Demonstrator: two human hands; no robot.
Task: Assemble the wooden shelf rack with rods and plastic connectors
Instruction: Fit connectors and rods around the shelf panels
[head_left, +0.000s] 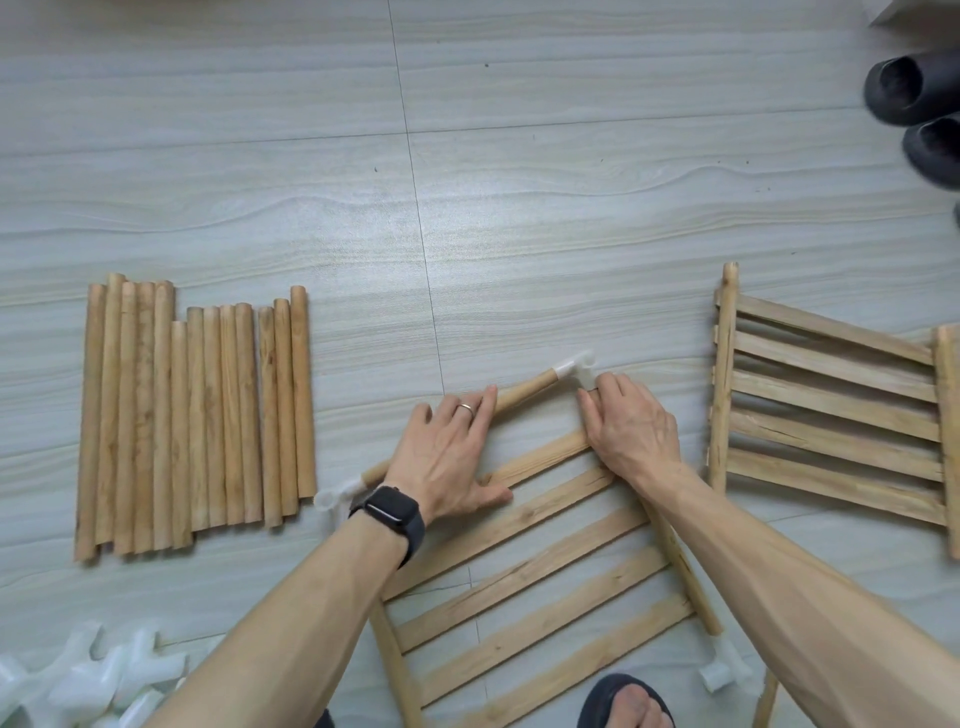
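As it lies aslant, the pale rod (524, 391) wears white end connectors (574, 368).

The rod (524, 392) under the left hand (447, 452) is smooth bare wood, the connector (574, 370) at the right hand (631, 426) is matt translucent plastic, and the slats (540, 512) beneath are rough-sawn.

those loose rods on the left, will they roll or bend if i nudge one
Likely to roll: the rods are round and lie loose on a smooth floor, though neighbours packed side by side may check that. Probably stiff, being solid-looking wood. Likely light enough to lift one-handed, as they are slim.
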